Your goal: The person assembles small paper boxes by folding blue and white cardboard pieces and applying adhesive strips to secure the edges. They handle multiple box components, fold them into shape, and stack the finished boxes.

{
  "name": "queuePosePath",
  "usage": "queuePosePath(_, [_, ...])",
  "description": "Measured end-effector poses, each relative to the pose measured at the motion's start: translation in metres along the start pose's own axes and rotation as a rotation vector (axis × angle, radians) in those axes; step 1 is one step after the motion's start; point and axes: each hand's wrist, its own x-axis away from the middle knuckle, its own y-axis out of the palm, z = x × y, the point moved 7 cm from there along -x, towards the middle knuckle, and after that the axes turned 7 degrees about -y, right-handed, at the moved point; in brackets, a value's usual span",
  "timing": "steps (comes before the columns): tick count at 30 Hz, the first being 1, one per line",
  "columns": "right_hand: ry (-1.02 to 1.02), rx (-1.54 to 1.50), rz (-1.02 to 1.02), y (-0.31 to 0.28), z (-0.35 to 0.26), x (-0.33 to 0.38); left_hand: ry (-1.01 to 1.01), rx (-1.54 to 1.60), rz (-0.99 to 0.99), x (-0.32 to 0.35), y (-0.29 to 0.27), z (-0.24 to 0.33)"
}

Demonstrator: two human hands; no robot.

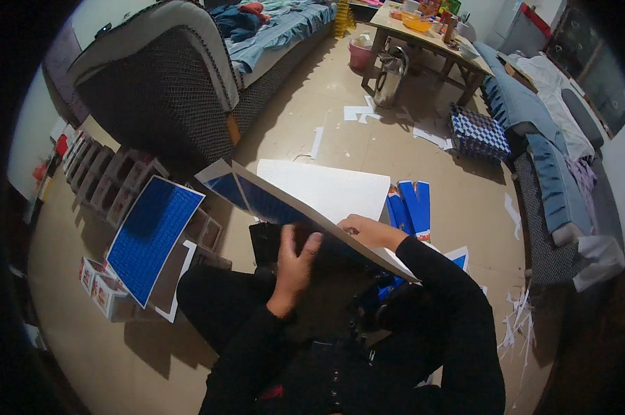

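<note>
Wears a black top with long, plain black sleeves, leaving the left hand and right hand bare. Shows small pale dots in a row down the front, plus a small red patch. Wears black trousers.

The left hand points upward, thumb spread from the fingers. The right hand angles leftward, fingers curled, black-sleeved forearm slanting behind it.

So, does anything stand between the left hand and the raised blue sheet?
Nothing visible does. The left hand is open beside the raised blue sheet, contact unclear; the right hand is farther right, at its edge.
</note>
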Motion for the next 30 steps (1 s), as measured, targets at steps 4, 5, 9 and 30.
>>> queuePosePath(4, [-0.001,0.291,0.186,-0.002,-0.026,0.009,-0.273,0.283,0.030,0.023,-0.013,-0.013])
queuePosePath(5, [0.012,0.400,0.191,-0.001,-0.028,0.010,-0.387,0.306,0.067,0.033,-0.018,-0.025])
queuePosePath(9, [0.068,0.396,0.165,-0.009,-0.035,0.010,-0.400,0.433,0.175,0.041,-0.029,-0.068])
queuePosePath(30, [0.225,-1.064,1.310,-0.076,0.133,0.119,0.041,-1.060,0.247,0.004,-0.031,-0.054])
